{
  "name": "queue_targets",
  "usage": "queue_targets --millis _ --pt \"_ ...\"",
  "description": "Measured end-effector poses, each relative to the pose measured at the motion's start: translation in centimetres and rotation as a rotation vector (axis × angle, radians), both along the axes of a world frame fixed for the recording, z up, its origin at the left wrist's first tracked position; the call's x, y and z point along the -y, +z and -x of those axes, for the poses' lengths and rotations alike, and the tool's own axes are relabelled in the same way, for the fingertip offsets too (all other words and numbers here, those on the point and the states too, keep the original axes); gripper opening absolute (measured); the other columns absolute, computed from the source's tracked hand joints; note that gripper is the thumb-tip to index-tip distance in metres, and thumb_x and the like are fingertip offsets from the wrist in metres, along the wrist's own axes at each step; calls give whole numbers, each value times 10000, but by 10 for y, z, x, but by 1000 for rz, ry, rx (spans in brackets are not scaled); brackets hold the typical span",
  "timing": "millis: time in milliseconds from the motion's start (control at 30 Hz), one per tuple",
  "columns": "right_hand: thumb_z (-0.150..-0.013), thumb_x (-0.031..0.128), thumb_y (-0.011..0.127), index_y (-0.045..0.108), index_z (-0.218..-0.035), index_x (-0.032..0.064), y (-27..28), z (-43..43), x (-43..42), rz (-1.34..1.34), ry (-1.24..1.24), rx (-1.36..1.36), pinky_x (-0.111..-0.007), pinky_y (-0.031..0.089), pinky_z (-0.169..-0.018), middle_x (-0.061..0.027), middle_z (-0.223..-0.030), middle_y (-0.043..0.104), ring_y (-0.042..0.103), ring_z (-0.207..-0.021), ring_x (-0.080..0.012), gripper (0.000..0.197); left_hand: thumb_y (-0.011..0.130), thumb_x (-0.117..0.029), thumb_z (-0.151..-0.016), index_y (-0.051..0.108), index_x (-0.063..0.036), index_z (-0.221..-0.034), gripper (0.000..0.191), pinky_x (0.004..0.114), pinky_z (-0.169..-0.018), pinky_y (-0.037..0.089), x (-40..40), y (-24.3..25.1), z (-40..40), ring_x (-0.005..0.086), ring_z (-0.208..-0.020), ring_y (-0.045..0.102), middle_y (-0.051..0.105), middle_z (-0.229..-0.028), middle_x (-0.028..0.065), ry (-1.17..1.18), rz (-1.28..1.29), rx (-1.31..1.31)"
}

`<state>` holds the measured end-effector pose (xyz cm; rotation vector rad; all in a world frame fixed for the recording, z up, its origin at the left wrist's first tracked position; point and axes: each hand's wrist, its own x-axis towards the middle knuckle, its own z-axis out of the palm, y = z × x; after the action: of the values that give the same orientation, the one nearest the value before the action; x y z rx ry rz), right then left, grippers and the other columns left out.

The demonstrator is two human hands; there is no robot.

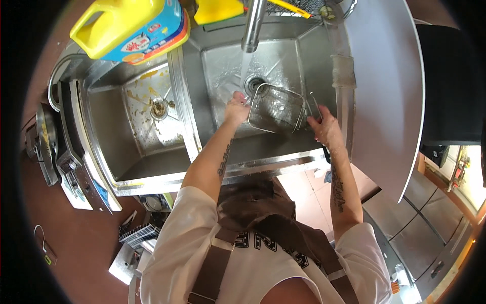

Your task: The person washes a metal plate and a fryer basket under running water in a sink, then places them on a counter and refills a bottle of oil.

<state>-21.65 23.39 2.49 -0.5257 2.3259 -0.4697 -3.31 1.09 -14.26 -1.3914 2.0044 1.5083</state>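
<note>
A rectangular wire mesh basket [279, 108], like a fryer basket, is held over the right basin of a steel double sink [262, 159]. My left hand [237, 108] is at the basket's left rim, close to the water stream; its fingertips are partly hidden. My right hand [324, 127] grips the basket's handle end on the right, and a dark handle part [326, 154] shows below the wrist. Water runs from the metal faucet [252, 34] into the basin, just left of the basket, near the drain [256, 84].
The left basin [110, 125] has yellow-brown residue and food scraps around its drain [158, 109]. A big yellow detergent jug [114, 22] and a yellow sponge [218, 10] stand behind the sink. A white curved panel [383, 76] rises at the right.
</note>
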Motion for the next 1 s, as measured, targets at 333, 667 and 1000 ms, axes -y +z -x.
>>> queue_targets --millis 333,667,1000 --pt "-868 119 650 596 -1155 -42 41 -50 -8 115 -97 187 -325 522 -642 -120 -719 665 657 -612 -193 333 591 -135 -858 673 -87 -1145 302 465 -987 500 55 -46 73 366 -1155 622 645 -1256 184 -670 290 -32" --pt "-1053 138 478 497 -1366 51 26 -86 -37 527 -584 592 -260 490 -500 -44 -778 593 563 -531 -118 326 535 122 -778 504 -83 -1329 589 455 -821 580 4 1 5 308 -1013 658 626 -1071 155 366 -426 -234" --pt "-892 234 703 579 -1038 -17 30 -105 -34 287 -294 4 -472 539 -714 -215 -809 684 673 -803 -419 316 403 221 -777 315 -122 -1445 757 593 -1006 524 -85 115 39 431 -1182 567 401 -1384 238 860 -938 -608"
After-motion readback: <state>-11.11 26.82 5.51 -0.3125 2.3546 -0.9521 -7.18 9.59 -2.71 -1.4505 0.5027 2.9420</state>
